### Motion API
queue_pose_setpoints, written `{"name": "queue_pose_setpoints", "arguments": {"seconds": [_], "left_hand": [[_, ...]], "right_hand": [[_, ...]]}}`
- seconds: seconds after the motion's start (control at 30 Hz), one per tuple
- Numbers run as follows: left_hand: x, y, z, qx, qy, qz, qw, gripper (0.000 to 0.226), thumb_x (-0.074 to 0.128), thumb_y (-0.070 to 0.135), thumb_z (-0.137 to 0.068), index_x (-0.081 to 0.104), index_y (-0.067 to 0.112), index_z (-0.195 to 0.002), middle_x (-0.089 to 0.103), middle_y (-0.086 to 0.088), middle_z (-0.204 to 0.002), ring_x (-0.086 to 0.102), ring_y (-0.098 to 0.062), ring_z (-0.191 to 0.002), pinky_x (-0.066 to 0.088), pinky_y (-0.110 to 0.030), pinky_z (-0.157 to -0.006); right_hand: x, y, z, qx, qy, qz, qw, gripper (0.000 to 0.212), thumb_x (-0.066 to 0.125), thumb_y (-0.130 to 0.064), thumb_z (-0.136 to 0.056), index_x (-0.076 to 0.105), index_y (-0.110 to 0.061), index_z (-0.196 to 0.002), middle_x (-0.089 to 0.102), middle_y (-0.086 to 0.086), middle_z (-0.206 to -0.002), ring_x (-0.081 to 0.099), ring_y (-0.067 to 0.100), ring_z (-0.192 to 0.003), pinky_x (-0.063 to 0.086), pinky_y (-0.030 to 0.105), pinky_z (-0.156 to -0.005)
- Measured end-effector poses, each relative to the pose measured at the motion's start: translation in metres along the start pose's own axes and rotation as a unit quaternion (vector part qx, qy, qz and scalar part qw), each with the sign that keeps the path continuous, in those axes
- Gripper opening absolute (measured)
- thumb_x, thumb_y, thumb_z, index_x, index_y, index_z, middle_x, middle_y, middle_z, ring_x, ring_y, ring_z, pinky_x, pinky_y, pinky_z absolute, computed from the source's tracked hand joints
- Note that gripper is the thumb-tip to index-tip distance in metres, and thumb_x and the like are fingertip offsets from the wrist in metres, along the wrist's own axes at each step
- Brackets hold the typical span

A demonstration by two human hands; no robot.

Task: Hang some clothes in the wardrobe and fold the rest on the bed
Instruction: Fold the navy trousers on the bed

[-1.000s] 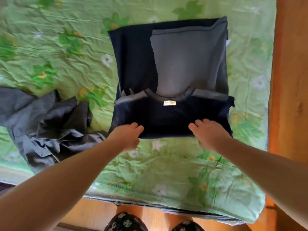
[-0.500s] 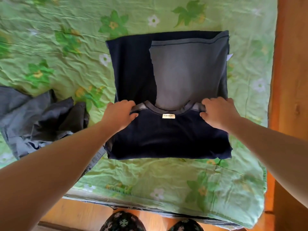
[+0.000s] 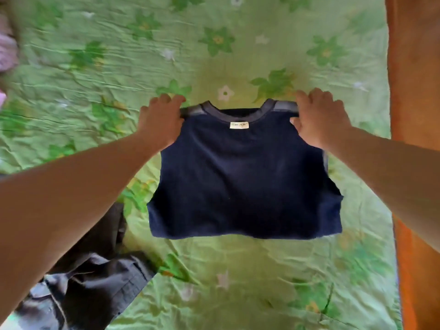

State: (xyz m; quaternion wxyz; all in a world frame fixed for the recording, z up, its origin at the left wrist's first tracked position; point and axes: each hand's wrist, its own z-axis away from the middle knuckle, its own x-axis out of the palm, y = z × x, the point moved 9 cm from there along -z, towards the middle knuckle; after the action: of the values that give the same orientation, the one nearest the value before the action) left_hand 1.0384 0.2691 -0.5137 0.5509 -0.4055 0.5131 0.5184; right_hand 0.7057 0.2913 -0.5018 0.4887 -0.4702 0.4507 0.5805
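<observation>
Fabric fills the frame here. The bed (image 3: 100, 75) is covered in thin, heavily creased green cloth printed with darker green leaves and small white flowers.

Centre frame sits the navy T-shirt (image 3: 242, 182), soft and matte, folded down to a blocky, near-square shape that flares a little at its lower corners. The bottom edge is a rounded fold and the neckline points to the top of the frame. A ribbed grey collar band (image 3: 266, 108) curves around the neck opening, and a small pale rectangular label (image 3: 239, 125) is stitched just below it.

At the shirt's upper left corner, the left hand (image 3: 159, 122) has its grip clamped on the shoulder edge, fingers curled over the top. The right hand (image 3: 319, 120) mirrors it at the upper right corner, fingers over the edge, thumb pressed against the near side.

Whether that top edge is lifted off the bed or lying flat, I cannot tell.

Lower left, partly under the left forearm, lies a rumpled dark grey garment (image 3: 95, 284) of stiffer woven cloth with visible seams. Down the right edge runs an orange-brown wooden board (image 3: 414, 67). At the far upper left there is something pink (image 3: 7, 53), too blurred to name.
</observation>
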Motion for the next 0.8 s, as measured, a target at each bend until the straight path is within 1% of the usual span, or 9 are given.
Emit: {"name": "queue_pose_setpoints", "arguments": {"seconds": [0.07,0.13,0.23,0.33,0.43,0.57,0.63,0.7,0.8], "left_hand": [[0.013,0.016,-0.009,-0.024,-0.021,-0.023,0.999,0.06,0.06,0.04,-0.094,0.037,0.022,-0.147,0.037,-0.018,-0.146,0.04,-0.041,-0.13,0.043,-0.056,-0.097],[0.052,0.046,0.018,0.012,-0.088,0.01,0.996,0.068,0.052,0.049,-0.097,0.027,0.024,-0.154,0.022,-0.018,-0.159,0.026,-0.039,-0.144,0.036,-0.057,-0.109],[0.123,0.073,0.096,0.086,-0.186,-0.039,0.978,0.075,0.03,0.064,-0.099,-0.002,0.035,-0.16,-0.013,-0.011,-0.168,-0.01,-0.029,-0.155,0.011,-0.058,-0.122],[0.16,0.069,0.132,0.108,-0.155,-0.085,0.978,0.073,0.006,0.069,-0.096,-0.016,0.037,-0.157,-0.025,-0.012,-0.165,-0.021,-0.028,-0.153,0.0,-0.06,-0.121],[0.163,0.063,0.124,0.105,-0.092,-0.092,0.986,0.072,0.007,0.068,-0.098,-0.008,0.035,-0.16,-0.016,-0.015,-0.167,-0.013,-0.029,-0.155,0.003,-0.061,-0.121],[0.148,0.068,0.149,0.131,-0.056,-0.069,0.987,0.071,0.026,0.063,-0.099,0.022,0.027,-0.16,0.016,-0.019,-0.166,0.018,-0.034,-0.153,0.019,-0.06,-0.119],[0.135,0.061,0.18,0.144,-0.039,-0.055,0.987,0.069,0.037,0.062,-0.097,0.042,0.021,-0.153,0.04,-0.02,-0.153,0.042,-0.037,-0.139,0.032,-0.059,-0.112],[0.13,0.047,0.219,0.16,-0.032,-0.071,0.984,0.069,0.041,0.062,-0.095,0.053,0.015,-0.145,0.055,-0.02,-0.137,0.056,-0.039,-0.121,0.041,-0.056,-0.104],[0.129,0.032,0.252,0.173,-0.036,-0.099,0.979,0.057,0.052,0.047,-0.094,0.057,0.012,-0.138,0.059,-0.016,-0.122,0.06,-0.038,-0.103,0.045,-0.052,-0.094]], "right_hand": [[0.013,-0.012,-0.009,0.027,-0.004,0.017,0.999,0.059,0.059,-0.042,-0.095,0.037,-0.013,-0.142,0.042,0.023,-0.139,0.042,0.043,-0.127,0.041,0.058,-0.098],[0.05,-0.046,0.017,-0.016,-0.054,0.003,0.998,0.065,0.051,-0.054,-0.097,0.033,-0.02,-0.149,0.032,0.02,-0.153,0.03,0.04,-0.141,0.032,0.063,-0.11],[0.126,-0.082,0.092,-0.105,-0.168,0.019,0.98,0.079,0.023,-0.072,-0.095,0.0,-0.034,-0.16,-0.011,0.009,-0.169,-0.009,0.034,-0.154,0.007,0.071,-0.117],[0.161,-0.079,0.116,-0.101,-0.151,0.002,0.983,0.082,0.012,-0.078,-0.093,-0.014,-0.036,-0.159,-0.029,0.004,-0.165,-0.024,0.032,-0.152,0.002,0.073,-0.115],[0.166,-0.08,0.106,-0.106,-0.104,0.0,0.989,0.081,0.014,-0.077,-0.095,-0.009,-0.035,-0.16,-0.019,0.006,-0.168,-0.018,0.033,-0.154,0.0,0.074,-0.116],[0.154,-0.079,0.138,-0.125,-0.062,-0.032,0.99,0.076,0.026,-0.066,-0.099,0.028,-0.02,-0.159,0.016,0.018,-0.166,0.013,0.037,-0.154,0.012,0.068,-0.118],[0.148,-0.068,0.17,-0.149,-0.038,-0.039,0.987,0.078,0.031,-0.066,-0.098,0.042,-0.012,-0.153,0.033,0.022,-0.159,0.027,0.04,-0.149,0.02,0.066,-0.118],[0.145,-0.057,0.204,-0.192,-0.033,-0.027,0.98,0.077,0.04,-0.067,-0.096,0.05,-0.009,-0.147,0.044,0.023,-0.149,0.039,0.042,-0.142,0.026,0.063,-0.117],[0.135,-0.04,0.225,-0.231,0.008,-0.002,0.973,0.056,0.07,-0.038,-0.09,0.059,-0.009,-0.136,0.056,0.021,-0.13,0.054,0.042,-0.12,0.038,0.057,-0.108]]}}
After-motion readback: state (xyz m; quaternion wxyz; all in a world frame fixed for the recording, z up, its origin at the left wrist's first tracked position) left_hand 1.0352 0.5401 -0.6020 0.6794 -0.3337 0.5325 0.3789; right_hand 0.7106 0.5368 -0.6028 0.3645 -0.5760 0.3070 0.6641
